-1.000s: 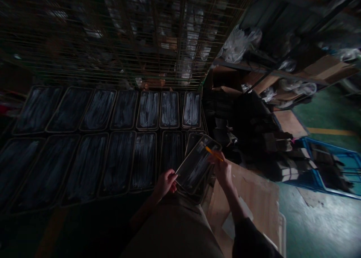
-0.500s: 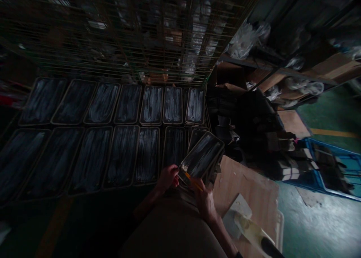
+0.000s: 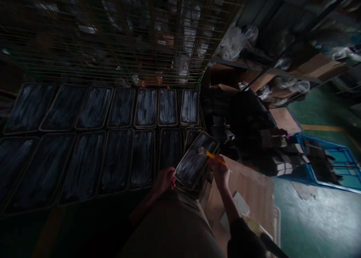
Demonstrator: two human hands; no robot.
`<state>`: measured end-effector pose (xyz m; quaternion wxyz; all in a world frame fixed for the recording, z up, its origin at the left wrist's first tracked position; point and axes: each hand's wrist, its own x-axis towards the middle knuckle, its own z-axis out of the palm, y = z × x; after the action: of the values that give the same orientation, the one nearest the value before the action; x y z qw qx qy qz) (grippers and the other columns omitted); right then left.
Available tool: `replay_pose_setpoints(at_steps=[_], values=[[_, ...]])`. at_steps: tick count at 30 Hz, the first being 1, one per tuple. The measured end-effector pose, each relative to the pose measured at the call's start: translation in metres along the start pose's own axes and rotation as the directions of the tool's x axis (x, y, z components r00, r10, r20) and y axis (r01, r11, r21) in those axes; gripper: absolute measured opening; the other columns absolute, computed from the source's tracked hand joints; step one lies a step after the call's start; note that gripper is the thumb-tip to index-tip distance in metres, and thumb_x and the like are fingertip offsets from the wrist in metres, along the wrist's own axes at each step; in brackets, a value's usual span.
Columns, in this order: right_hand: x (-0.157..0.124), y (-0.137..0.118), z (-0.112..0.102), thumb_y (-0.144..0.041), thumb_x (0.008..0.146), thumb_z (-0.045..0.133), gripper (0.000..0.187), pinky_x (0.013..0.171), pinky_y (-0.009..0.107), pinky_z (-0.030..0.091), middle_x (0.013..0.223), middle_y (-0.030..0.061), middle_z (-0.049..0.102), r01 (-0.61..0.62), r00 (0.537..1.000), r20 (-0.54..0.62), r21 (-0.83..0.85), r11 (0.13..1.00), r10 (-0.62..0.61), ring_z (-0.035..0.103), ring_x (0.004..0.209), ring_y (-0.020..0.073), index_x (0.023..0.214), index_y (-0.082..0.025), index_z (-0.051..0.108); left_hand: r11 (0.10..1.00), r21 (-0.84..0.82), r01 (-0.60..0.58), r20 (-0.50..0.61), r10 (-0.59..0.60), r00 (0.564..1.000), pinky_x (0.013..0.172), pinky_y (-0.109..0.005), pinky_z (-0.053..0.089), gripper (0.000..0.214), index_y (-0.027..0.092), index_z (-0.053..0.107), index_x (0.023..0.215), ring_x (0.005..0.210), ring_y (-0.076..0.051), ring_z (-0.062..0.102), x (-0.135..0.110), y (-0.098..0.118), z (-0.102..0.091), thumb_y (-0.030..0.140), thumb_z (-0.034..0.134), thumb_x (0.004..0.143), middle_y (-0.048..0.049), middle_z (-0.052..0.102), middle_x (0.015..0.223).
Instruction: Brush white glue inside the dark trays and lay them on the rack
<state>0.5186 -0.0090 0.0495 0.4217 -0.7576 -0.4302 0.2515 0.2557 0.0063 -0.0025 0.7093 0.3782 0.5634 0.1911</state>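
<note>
My left hand [image 3: 164,180] grips the near corner of a dark rectangular tray [image 3: 194,160] with a pale rim, held tilted above my lap. My right hand [image 3: 220,171] is closed on an orange-handled brush [image 3: 213,156], and the brush's bristles touch the far end of that tray. White streaks cover the tray's dark face. More such trays seem stacked right under it.
Two rows of several similar streaked trays [image 3: 118,134] lie flat ahead and to the left. A wire rack [image 3: 126,36] rises behind them. A wooden board [image 3: 248,190] lies at my right, a blue crate [image 3: 327,164] and cluttered shelves farther right, a green floor [image 3: 318,220] below.
My right hand has carried the brush from the near end of the held tray up to its far end. My left hand has kept its grip on the tray.
</note>
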Motion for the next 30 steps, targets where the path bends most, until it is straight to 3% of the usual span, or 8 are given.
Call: replay_pose_setpoints(at_steps=[4, 8, 11, 15, 21, 24, 27, 30], values=[[0.033, 0.002, -0.001, -0.050, 0.102, 0.040, 0.045, 0.066, 0.029, 0.056, 0.088, 0.0080, 0.077, 0.113, 0.992, -0.043, -0.181, 0.977, -0.123, 0.075, 0.080, 0.0231, 0.114, -0.018, 0.068, 0.999, 0.018, 0.034, -0.015, -0.034, 0.999, 0.036, -0.017, 0.041, 0.025, 0.019, 0.058, 0.087, 0.039, -0.011, 0.059, -0.001, 0.001, 0.001, 0.044, 0.060, 0.086, 0.0065, 0.057, 0.056], [0.040, -0.002, 0.003, -0.039, 0.102, 0.038, 0.040, 0.072, 0.030, 0.057, 0.093, 0.0082, 0.076, 0.246, 0.969, 0.043, -0.304, 0.920, -0.245, 0.073, 0.089, 0.0231, 0.120, -0.019, 0.067, 0.999, -0.005, 0.041, -0.028, -0.042, 0.999, 0.038, -0.017, 0.042, 0.025, 0.020, 0.058, 0.090, 0.040, -0.012, 0.061, -0.001, -0.001, 0.002, 0.044, 0.060, 0.086, 0.0069, 0.057, 0.055], [0.024, -0.005, 0.004, -0.033, 0.100, 0.039, 0.038, 0.069, 0.031, 0.057, 0.098, 0.0101, 0.075, 0.304, 0.950, 0.176, -0.320, 0.897, -0.259, 0.073, 0.086, 0.0236, 0.121, -0.019, 0.067, 1.000, -0.017, 0.020, -0.024, -0.020, 1.000, 0.039, -0.018, 0.043, 0.027, 0.019, 0.058, 0.091, 0.041, -0.013, 0.062, -0.001, -0.003, 0.002, 0.046, 0.059, 0.086, 0.0064, 0.058, 0.053], [-0.029, -0.007, 0.002, -0.031, 0.100, 0.041, 0.035, 0.070, 0.032, 0.058, 0.103, 0.0094, 0.075, 0.342, 0.893, 0.379, -0.226, 0.912, -0.241, 0.074, 0.084, 0.0230, 0.122, -0.022, 0.067, 0.998, -0.030, 0.054, -0.002, -0.054, 0.999, 0.041, -0.019, 0.045, 0.025, 0.020, 0.057, 0.092, 0.043, -0.015, 0.064, -0.002, 0.000, 0.002, 0.044, 0.057, 0.087, 0.0057, 0.059, 0.051], [-0.101, -0.021, -0.013, -0.037, 0.102, 0.047, 0.030, 0.066, 0.030, 0.059, 0.086, 0.0041, 0.075, 0.109, 0.844, 0.533, -0.079, 0.991, -0.051, 0.073, 0.074, 0.0210, 0.120, -0.024, 0.067, 0.991, -0.118, 0.057, 0.031, -0.054, 0.998, 0.043, -0.022, 0.049, 0.031, 0.020, 0.055, 0.090, 0.048, -0.017, 0.067, -0.006, 0.006, -0.001, 0.049, 0.063, 0.082, 0.0035, 0.063, 0.056], [-0.105, -0.029, -0.018, -0.041, 0.103, 0.045, 0.030, 0.068, 0.029, 0.060, 0.081, 0.0028, 0.075, -0.036, 0.882, 0.471, -0.005, 0.999, 0.034, 0.074, 0.073, 0.0206, 0.116, -0.024, 0.066, 0.988, -0.139, 0.063, 0.040, -0.058, 0.998, 0.041, -0.022, 0.048, 0.033, 0.019, 0.055, 0.089, 0.047, -0.016, 0.067, -0.006, 0.007, -0.002, 0.049, 0.065, 0.081, 0.0031, 0.063, 0.060], [-0.106, -0.030, -0.015, -0.046, 0.103, 0.046, 0.033, 0.070, 0.030, 0.060, 0.082, 0.0043, 0.076, -0.071, 0.932, 0.359, 0.028, 0.997, 0.056, 0.074, 0.074, 0.0216, 0.115, -0.022, 0.065, 0.993, -0.109, 0.054, 0.019, -0.052, 0.998, 0.040, -0.020, 0.047, 0.031, 0.018, 0.056, 0.091, 0.046, -0.014, 0.065, -0.006, 0.008, -0.002, 0.046, 0.065, 0.081, 0.0034, 0.063, 0.064], [-0.119, -0.023, -0.009, -0.049, 0.102, 0.047, 0.036, 0.069, 0.031, 0.060, 0.082, 0.0048, 0.076, -0.100, 0.919, 0.386, 0.027, 0.995, 0.081, 0.074, 0.074, 0.0222, 0.116, -0.022, 0.066, 0.998, -0.064, 0.028, 0.011, -0.027, 1.000, 0.038, -0.019, 0.044, 0.028, 0.018, 0.056, 0.093, 0.045, -0.013, 0.064, -0.006, 0.007, -0.002, 0.044, 0.064, 0.082, 0.0048, 0.060, 0.061]])
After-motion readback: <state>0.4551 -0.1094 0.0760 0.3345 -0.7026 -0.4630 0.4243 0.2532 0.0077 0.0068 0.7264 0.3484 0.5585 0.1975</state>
